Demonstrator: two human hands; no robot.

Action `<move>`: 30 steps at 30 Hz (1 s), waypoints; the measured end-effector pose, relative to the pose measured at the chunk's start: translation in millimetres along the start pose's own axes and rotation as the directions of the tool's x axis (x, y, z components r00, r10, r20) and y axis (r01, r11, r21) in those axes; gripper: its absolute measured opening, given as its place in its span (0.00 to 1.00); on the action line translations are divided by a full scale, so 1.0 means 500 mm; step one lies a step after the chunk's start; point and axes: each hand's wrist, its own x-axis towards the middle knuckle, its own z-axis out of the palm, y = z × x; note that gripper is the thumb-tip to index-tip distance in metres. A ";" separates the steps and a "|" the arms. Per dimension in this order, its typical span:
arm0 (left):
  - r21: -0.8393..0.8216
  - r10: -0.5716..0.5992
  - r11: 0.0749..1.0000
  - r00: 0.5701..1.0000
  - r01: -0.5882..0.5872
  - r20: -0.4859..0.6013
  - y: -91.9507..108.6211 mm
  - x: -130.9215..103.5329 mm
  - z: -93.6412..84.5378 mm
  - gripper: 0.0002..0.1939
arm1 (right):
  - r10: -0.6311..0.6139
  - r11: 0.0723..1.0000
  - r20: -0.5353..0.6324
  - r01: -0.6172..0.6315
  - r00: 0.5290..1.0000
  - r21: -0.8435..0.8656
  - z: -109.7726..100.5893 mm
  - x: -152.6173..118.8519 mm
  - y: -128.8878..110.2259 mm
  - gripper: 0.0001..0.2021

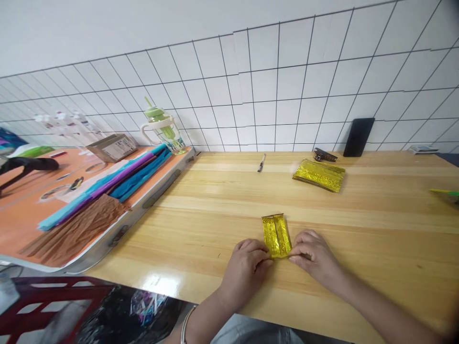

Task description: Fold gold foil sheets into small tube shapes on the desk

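Gold foil piece (270, 236): one, near corners pinched between closed fingertips of left hand (246, 268), right hand (317, 259).

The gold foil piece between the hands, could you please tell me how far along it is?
Sides of the gold foil piece look folded to a central seam; the left hand and right hand pinch its near corners. Perhaps left: the gold foil stack behind.
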 end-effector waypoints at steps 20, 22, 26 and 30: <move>0.118 -0.206 0.967 0.965 0.226 -0.163 0.030 0.015 0.028 0.05 | 0.223 0.961 0.226 -0.175 0.948 -0.213 -0.036 0.055 -0.050 0.09; 0.128 -0.211 0.964 0.963 0.233 -0.165 0.031 0.016 0.029 0.05 | 0.226 0.959 0.237 -0.173 0.945 -0.226 -0.035 0.058 -0.047 0.09; 0.132 -0.215 0.962 0.962 0.238 -0.167 0.032 0.018 0.029 0.05 | 0.227 0.957 0.265 -0.163 0.937 -0.241 -0.036 0.067 -0.045 0.10; 0.153 -0.220 0.957 0.962 0.245 -0.164 0.030 0.020 0.029 0.05 | 0.238 0.949 0.286 -0.161 0.928 -0.270 -0.038 0.077 -0.047 0.10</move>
